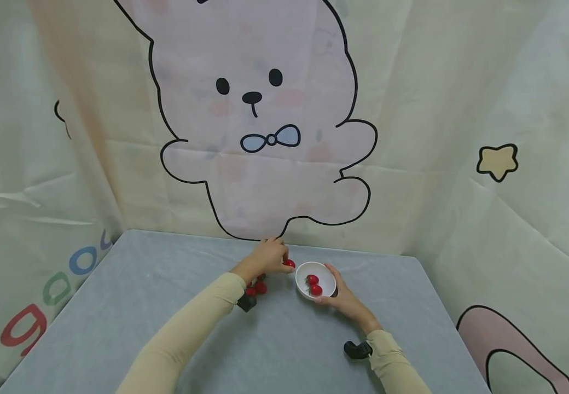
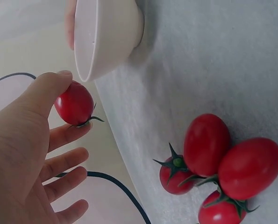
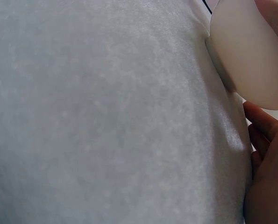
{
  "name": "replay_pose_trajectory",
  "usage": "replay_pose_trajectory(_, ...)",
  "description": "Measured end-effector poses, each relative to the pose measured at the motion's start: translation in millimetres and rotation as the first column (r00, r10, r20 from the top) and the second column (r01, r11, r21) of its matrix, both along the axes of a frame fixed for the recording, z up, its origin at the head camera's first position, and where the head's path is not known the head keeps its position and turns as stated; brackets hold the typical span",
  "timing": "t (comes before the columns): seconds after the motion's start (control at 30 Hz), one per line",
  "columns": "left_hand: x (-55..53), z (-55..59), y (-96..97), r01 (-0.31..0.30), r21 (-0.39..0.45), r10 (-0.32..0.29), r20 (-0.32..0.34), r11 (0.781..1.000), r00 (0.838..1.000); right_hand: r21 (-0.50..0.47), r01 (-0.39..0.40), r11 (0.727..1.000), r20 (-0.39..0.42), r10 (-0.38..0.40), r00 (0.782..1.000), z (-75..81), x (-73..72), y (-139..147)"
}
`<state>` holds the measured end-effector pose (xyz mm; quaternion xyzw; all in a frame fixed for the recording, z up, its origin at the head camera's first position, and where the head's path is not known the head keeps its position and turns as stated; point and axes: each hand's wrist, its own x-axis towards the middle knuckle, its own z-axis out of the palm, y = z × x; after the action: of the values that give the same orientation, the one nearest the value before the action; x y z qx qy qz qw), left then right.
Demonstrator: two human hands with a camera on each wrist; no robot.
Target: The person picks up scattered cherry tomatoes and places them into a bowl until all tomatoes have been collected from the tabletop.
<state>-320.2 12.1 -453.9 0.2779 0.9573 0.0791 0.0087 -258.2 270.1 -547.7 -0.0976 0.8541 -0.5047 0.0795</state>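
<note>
My left hand (image 1: 268,257) pinches a red cherry tomato (image 2: 75,103) between thumb and index finger, just left of a white bowl (image 1: 325,273). In the left wrist view this tomato has a green stem end, and the other fingers are spread apart from it. My right hand (image 1: 347,304) grips the bowl from its right side, thumb at the near rim and fingers at the far side. Two cherry tomatoes (image 1: 315,290) lie inside the bowl. Several more cherry tomatoes (image 2: 250,168) sit clustered on the table below my left hand, partly hidden by the left wrist in the head view.
A grey-blue cloth covers the table (image 1: 274,350). Behind it and at both sides hang pale curtains (image 1: 437,109) with cartoon drawings. A black wrist device (image 1: 358,350) sits by the right sleeve, and another dark one (image 1: 247,302) by the left.
</note>
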Motion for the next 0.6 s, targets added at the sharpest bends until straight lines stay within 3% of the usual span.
replay_pose_trajectory(0.27,2.8,3.8,9.0,0.025,-0.004,-0.025,-0.027,1.0,0.999,0.009,0.006,1.0,0.009,-0.006,1.0,0.1,0.0,0)
replay_pose_trajectory(0.6,2.5,4.3,21.4,0.032,-0.015,-0.032,-0.005,0.999,0.999,0.008,0.014,1.0,0.035,-0.014,0.999,0.3,0.5,1)
